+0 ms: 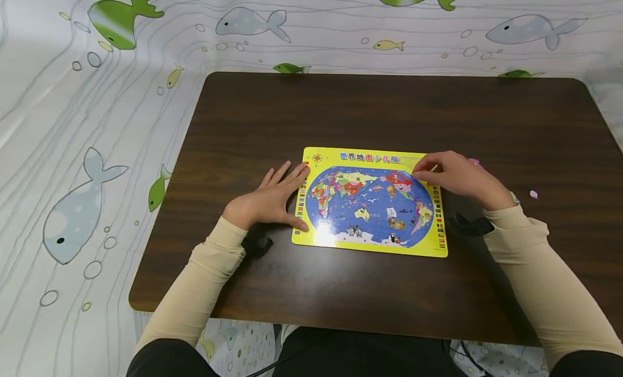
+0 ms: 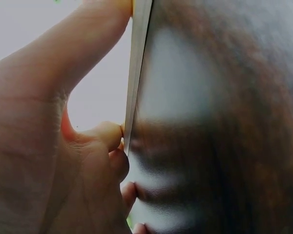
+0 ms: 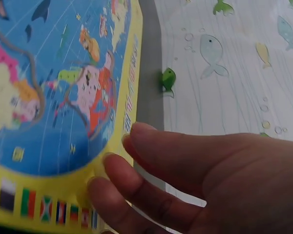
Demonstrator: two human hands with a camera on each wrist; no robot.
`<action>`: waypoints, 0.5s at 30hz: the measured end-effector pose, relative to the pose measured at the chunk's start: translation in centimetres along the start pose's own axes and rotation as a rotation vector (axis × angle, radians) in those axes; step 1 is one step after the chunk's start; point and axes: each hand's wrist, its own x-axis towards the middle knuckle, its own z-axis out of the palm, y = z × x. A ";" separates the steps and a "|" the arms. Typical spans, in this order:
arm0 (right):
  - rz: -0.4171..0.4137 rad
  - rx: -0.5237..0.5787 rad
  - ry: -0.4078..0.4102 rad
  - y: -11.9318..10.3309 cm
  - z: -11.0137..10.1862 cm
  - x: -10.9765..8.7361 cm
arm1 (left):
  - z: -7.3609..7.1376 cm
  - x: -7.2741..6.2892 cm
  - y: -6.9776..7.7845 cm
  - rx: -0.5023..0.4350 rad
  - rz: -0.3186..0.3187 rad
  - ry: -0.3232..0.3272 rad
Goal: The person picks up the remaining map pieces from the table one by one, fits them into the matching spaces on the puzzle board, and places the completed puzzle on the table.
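A yellow-bordered world map puzzle board (image 1: 370, 250) with a blue ocean and coloured continents lies flat on the dark wooden table (image 1: 370, 112). My left hand (image 1: 267, 201) is spread at the board's left side, its thumb and fingertips touching that edge; the left wrist view has the board's thin edge (image 2: 136, 73) against the thumb. Over the board's upper right corner is my right hand (image 1: 452, 174), fingers loosely bent near the map's right part. No piece shows between its thumb and fingers (image 3: 119, 175) in the right wrist view.
A pink piece (image 1: 476, 161) peeks out behind the right hand, partly hidden. Farther right on the table lies a small pale pink piece (image 1: 534, 194). White cloth with fish prints (image 1: 97, 204) hangs around the table's left and back sides.
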 end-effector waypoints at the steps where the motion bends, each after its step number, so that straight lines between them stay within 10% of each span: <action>1: 0.008 0.002 0.011 0.2 -0.1 -0.3 | 0.0 0.0 0.0 0.000 0.000 0.000; 15: 0.164 0.033 0.335 6.6 -4.6 -5.9 | 0.1 0.3 -0.4 -0.009 0.029 0.002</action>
